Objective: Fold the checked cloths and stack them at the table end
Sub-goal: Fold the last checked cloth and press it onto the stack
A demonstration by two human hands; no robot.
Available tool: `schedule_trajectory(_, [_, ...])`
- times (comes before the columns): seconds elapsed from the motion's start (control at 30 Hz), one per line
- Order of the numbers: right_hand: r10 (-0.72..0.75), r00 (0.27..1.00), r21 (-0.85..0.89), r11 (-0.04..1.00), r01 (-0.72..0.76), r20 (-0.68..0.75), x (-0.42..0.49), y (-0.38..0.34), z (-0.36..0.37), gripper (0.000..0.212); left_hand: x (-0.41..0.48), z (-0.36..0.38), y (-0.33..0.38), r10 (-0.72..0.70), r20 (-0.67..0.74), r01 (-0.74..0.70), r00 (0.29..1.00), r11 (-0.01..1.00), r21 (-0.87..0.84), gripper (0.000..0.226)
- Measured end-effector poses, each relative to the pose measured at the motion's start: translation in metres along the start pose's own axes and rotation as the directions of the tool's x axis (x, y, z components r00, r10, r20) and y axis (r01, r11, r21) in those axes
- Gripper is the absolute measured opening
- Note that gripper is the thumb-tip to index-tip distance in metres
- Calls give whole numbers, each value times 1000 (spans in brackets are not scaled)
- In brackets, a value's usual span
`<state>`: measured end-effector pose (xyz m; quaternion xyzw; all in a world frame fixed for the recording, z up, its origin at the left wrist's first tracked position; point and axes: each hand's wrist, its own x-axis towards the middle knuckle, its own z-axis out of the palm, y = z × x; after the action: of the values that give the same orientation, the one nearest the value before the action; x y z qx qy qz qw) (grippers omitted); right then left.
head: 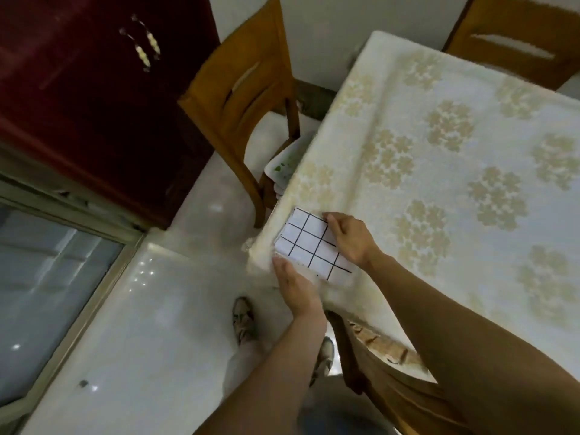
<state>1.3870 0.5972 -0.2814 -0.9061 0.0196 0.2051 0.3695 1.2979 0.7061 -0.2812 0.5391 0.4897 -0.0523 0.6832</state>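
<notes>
A folded white cloth with black checks [309, 244] lies at the near left corner of the table [455, 158], which wears a cream flowered tablecloth. My left hand [296, 285] presses against the cloth's near edge, fingers straight and together. My right hand [350, 238] rests flat on the cloth's far right side, covering part of it. Whether more cloths lie under the top one is hidden.
A wooden chair [238, 98] stands at the table's left side with a plate [281, 167] on its seat. Another chair [514, 36] sits at the far end. A dark red cabinet [94, 89] stands at left. My feet show on the pale tiled floor [163, 324].
</notes>
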Motion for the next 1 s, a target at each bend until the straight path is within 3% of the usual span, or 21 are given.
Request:
schedule_trajectory(0.13, [-25,999,-45,999,26,25,-10,5,-3,44,-36,23,-7,-34,-6,33,999,991,-127,54])
schedule_trajectory(0.27, [-129,989,-126,983,137,70,-8,13,5,66,-39,49,-10,-52,35,61,998,934,-351,50])
schedule_trajectory(0.4, [-113,994,-176,978,111,-3,-2,18,-2,44,-30,50,-18,-75,-27,57,997,905,-421,51])
schedule_trajectory(0.53, [-165,985,-163,972,171,48,2,22,1,43,-28,52,-21,-60,64,82,996,897,-434,61])
schedule_trajectory(0.63, [-88,992,-46,995,84,-90,-2,24,-7,45,-36,42,-12,-20,-14,14,1000,942,-335,54])
schedule_trajectory(0.7, [26,964,137,990,11,-265,-16,26,-11,47,-32,24,-5,52,-119,-79,992,969,-234,51])
schedule_trajectory(0.77, [203,907,358,932,-63,-368,-34,32,-5,48,-18,8,8,168,-131,-185,977,974,-130,49])
schedule_trajectory(0.87, [399,836,549,823,-145,-377,-59,38,16,50,12,8,34,308,59,-314,949,930,192,49])
schedule_trajectory(1.0, [482,813,649,740,-179,-326,-74,30,39,53,39,18,57,314,299,-431,901,736,522,54])
